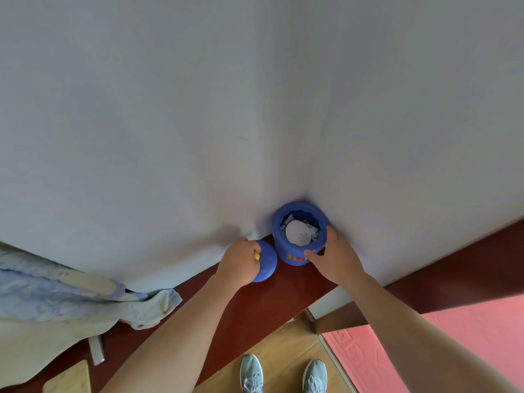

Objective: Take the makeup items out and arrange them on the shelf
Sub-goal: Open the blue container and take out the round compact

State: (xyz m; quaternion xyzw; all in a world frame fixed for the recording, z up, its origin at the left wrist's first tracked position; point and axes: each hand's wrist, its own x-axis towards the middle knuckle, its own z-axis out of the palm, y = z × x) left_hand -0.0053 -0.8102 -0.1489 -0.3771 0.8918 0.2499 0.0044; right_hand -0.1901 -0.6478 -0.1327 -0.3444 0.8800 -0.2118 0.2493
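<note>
Blue jar [286, 251] gripped by right hand [337, 258]; left hand [241, 262] pinches lid [266, 268]

The pot [295, 252] stands on the shelf [269, 304], in the corner where two walls meet. The lid [268, 266] is just beside it at nine o'clock, gripped by the left hand [241, 262]. The right hand [336, 258] holds the pot at four o'clock. A round pad [297, 233] lies in the pot, atop other items. A cloth [71, 293] lies on the shelf, well apart at eight o'clock
</note>
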